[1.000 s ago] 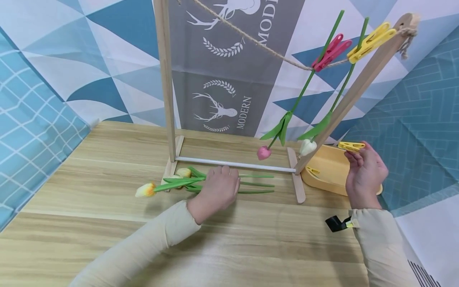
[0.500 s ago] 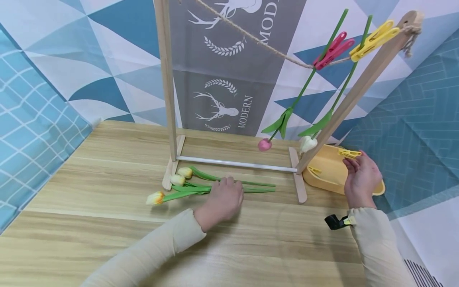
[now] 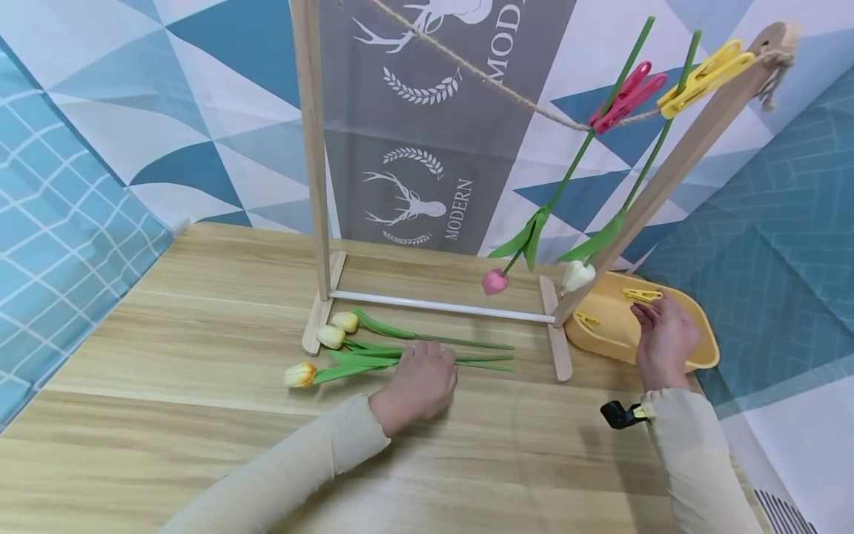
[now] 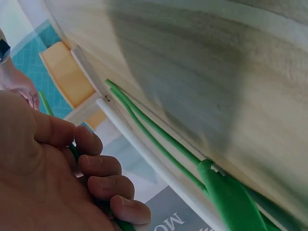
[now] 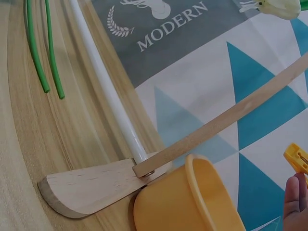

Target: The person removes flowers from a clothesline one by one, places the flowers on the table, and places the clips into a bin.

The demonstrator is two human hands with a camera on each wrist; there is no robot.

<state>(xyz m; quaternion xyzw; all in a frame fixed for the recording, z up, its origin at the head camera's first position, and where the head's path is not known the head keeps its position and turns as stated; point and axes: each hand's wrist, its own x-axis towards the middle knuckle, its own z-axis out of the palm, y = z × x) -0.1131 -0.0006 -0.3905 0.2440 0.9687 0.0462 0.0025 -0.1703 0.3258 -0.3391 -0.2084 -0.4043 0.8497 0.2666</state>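
My left hand (image 3: pixel 420 382) curls its fingers round the green stem of a yellow-orange tulip (image 3: pixel 300 374), low over the table. In the left wrist view that stem passes through the curled fingers (image 4: pixel 111 186). Beside it lie two pale yellow tulips, one tulip (image 3: pixel 345 321) farther back and the other tulip (image 3: pixel 330 336) nearer the hand. At the right, my right hand (image 3: pixel 667 337) pinches a yellow clothespin (image 3: pixel 642 295) over the orange-yellow bin (image 3: pixel 707 348). Only part of that hand and the clothespin (image 5: pixel 297 158) show in the right wrist view.
A wooden frame (image 3: pixel 313 163) with a white crossbar (image 3: pixel 440 305) stands behind the tulips. From its rope (image 3: pixel 487 76), a pink clothespin (image 3: pixel 627 98) and a yellow clothespin (image 3: pixel 703 78) hold a pink tulip (image 3: pixel 495 282) and a white tulip (image 3: pixel 577 276). Another clothespin (image 3: pixel 587 320) lies in the bin.
My left hand has moved right and toward me with the yellow-orange tulip, apart from the other two. The right hand has shifted slightly left and lower over the bin, still holding the clothespin.
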